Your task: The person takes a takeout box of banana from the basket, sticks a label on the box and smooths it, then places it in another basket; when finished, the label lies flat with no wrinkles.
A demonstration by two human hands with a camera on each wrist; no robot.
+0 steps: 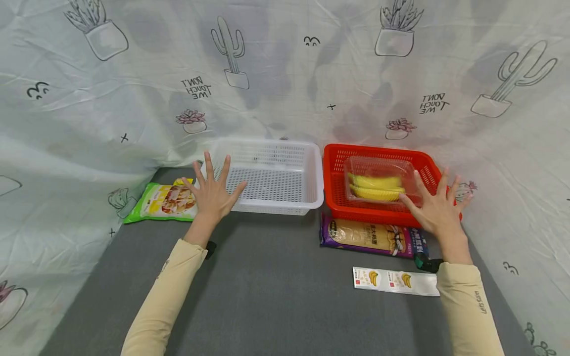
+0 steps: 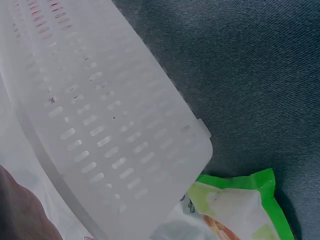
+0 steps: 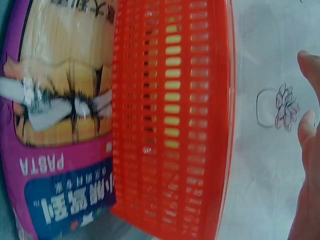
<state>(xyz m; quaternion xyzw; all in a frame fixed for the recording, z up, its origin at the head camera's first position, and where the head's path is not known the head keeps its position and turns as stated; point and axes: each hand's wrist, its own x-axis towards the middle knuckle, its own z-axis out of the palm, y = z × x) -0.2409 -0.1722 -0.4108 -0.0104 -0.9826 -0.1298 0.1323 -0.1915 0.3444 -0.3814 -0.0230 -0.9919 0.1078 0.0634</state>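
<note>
My left hand (image 1: 211, 195), fingers spread wide, hovers over the left end of a white perforated plastic basket (image 1: 276, 203) and holds nothing. My right hand (image 1: 438, 210) is spread the same way over the right end of a red plastic basket (image 1: 360, 213), also holding nothing. Inside the red basket lies a clear plastic box (image 1: 378, 165) with long yellow, banana-like pieces (image 1: 376, 193). In the right wrist view, yellow shows through slots in the red basket wall (image 3: 210, 150). A purple pasta packet (image 1: 369, 236) lies along that basket's front.
A green and white food bag (image 1: 165, 202) lies left of the white basket. In front of the pasta packet is a white strip of labels (image 1: 396, 281) printed with bananas. A patterned cloth (image 1: 285, 74) hangs behind the grey table (image 1: 276, 287) and along its sides.
</note>
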